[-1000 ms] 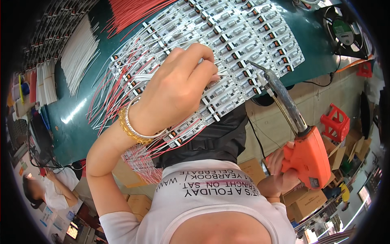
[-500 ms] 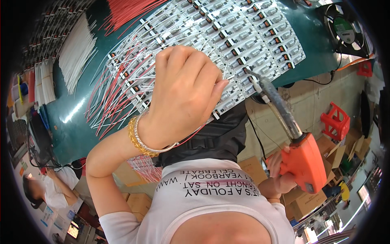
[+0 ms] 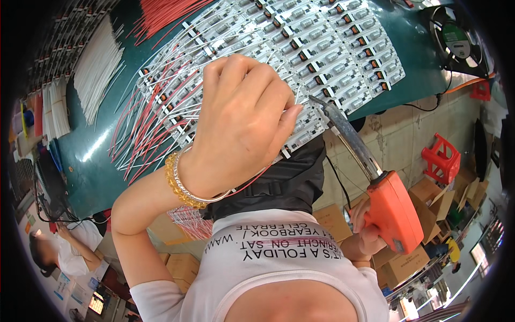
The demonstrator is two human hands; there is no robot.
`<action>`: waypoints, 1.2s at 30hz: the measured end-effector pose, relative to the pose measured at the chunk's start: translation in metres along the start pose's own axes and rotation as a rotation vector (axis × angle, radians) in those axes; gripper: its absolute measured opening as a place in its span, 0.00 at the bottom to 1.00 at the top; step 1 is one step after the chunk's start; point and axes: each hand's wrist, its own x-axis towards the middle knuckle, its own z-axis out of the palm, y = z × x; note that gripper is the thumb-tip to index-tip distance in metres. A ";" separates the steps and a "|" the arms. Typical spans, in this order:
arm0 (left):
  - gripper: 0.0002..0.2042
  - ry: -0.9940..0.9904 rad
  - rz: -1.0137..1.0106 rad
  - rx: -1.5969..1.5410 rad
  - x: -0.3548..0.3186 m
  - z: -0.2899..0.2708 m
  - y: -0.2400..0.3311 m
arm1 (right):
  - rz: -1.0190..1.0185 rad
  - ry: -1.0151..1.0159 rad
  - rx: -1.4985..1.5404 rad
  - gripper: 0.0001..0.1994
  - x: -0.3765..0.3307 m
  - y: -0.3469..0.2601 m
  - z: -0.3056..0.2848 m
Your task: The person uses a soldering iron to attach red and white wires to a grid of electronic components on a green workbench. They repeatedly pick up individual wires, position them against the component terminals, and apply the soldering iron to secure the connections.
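Note:
My left hand (image 3: 241,121) is closed over the circuit boards, fingers curled and thumb pressed in. A thin wire end pokes out by the thumb, while the rest of its grip is hidden. Around the orange-red handle of a soldering gun (image 3: 394,212) my right hand (image 3: 367,231) is wrapped. The gun's dark tip points at the boards, just right of my left thumb; whether it touches is unclear. The white circuit boards (image 3: 343,70) lie in joined rows with black-and-orange parts. Red and white wires (image 3: 145,134) spread over their left side. One red wire (image 3: 260,174) trails below my left palm.
On the green table (image 3: 88,180) lie a bundle of white wires (image 3: 99,75) and red wires (image 3: 166,16). A black fan (image 3: 456,43) stands at the far right. Beyond the edge are a red stool (image 3: 442,158) and cardboard boxes (image 3: 405,268). Another person (image 3: 72,249) sits at lower left.
The soldering gun in my right hand has shifted slightly left and down, its tip now closer to my left thumb. My left hand has stayed nearly in place, still closed.

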 end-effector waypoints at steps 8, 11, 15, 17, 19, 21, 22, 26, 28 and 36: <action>0.09 0.006 0.005 0.004 0.001 -0.001 0.000 | -0.321 -0.101 0.249 0.38 0.014 0.002 0.009; 0.09 0.004 0.005 -0.009 0.001 -0.001 0.000 | -0.308 -0.088 0.343 0.38 0.013 0.012 0.006; 0.09 -0.021 0.024 -0.037 0.001 -0.002 0.000 | -0.309 -0.096 0.323 0.38 0.020 -0.012 0.018; 0.09 -0.028 0.055 -0.061 0.003 -0.003 -0.001 | -0.291 -0.105 0.305 0.38 0.021 -0.017 0.019; 0.09 -0.042 0.087 -0.032 0.003 -0.003 -0.003 | -0.271 -0.090 0.285 0.38 0.019 -0.014 0.014; 0.08 -0.051 0.099 0.018 0.003 -0.003 -0.002 | -0.262 -0.084 0.283 0.38 0.017 -0.011 0.011; 0.08 -0.054 0.098 0.050 0.003 -0.002 0.001 | -0.264 -0.082 0.288 0.39 0.016 -0.010 0.011; 0.07 -0.043 0.041 0.027 0.003 0.001 0.009 | -0.272 -0.088 0.304 0.40 0.011 -0.005 0.012; 0.07 -0.016 0.019 0.023 0.002 0.002 0.011 | -0.232 -0.065 0.294 0.38 0.004 0.005 0.005; 0.07 -0.003 0.004 0.036 -0.001 0.002 0.011 | -0.062 -0.047 0.000 0.30 -0.008 0.000 -0.005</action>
